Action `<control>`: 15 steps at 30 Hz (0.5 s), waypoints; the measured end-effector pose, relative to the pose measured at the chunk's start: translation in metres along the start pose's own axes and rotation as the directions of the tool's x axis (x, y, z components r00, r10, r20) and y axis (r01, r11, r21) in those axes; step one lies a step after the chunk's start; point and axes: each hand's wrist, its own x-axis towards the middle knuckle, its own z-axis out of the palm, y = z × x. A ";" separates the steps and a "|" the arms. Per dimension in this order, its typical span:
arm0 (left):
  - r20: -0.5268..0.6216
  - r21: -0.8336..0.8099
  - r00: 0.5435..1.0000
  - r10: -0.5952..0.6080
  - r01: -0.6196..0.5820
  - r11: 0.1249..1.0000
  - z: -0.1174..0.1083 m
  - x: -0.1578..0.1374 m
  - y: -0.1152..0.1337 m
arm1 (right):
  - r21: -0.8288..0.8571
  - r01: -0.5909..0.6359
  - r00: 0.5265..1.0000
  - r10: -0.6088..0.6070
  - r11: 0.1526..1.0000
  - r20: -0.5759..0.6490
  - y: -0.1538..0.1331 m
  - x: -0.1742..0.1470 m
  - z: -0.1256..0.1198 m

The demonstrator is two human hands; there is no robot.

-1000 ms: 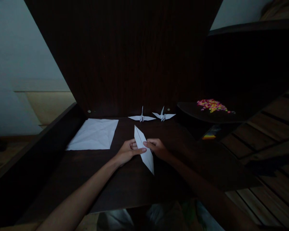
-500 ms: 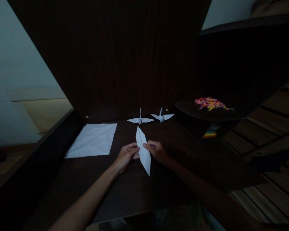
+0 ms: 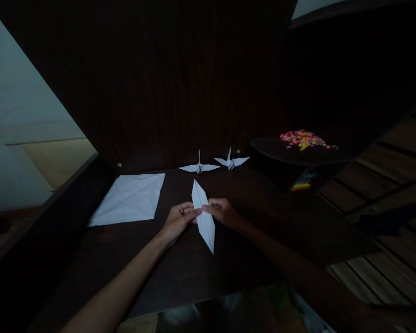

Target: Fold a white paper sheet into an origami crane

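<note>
Head view: thumb of right hand (image 3: 225, 213) now reaches further across folded paper (image 3: 205, 229) than half a second ago, nearly meeting left hand's (image 3: 176, 224) thumb. Both hands pinch paper mid-length over dark wood-grain desk (image 3: 152, 273). Paper white, long, pointed both ends, creased lengthwise. Two sharp-winged paper cranes (image 3: 199, 169) beyond; wrinkled flat sheet (image 3: 128, 199) left.

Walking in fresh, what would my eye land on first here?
Probably the bright pink-and-yellow pile on the dark shelf at right. Then the folded white paper at centre, held by the left hand and right hand, with two paper birds, wings spread, beyond it.
</note>
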 end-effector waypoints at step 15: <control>-0.059 0.120 0.995 0.077 -0.070 0.990 0.004 -0.007 0.006 | 0.075 -0.063 0.996 0.059 0.995 0.060 -0.003 -0.001 0.000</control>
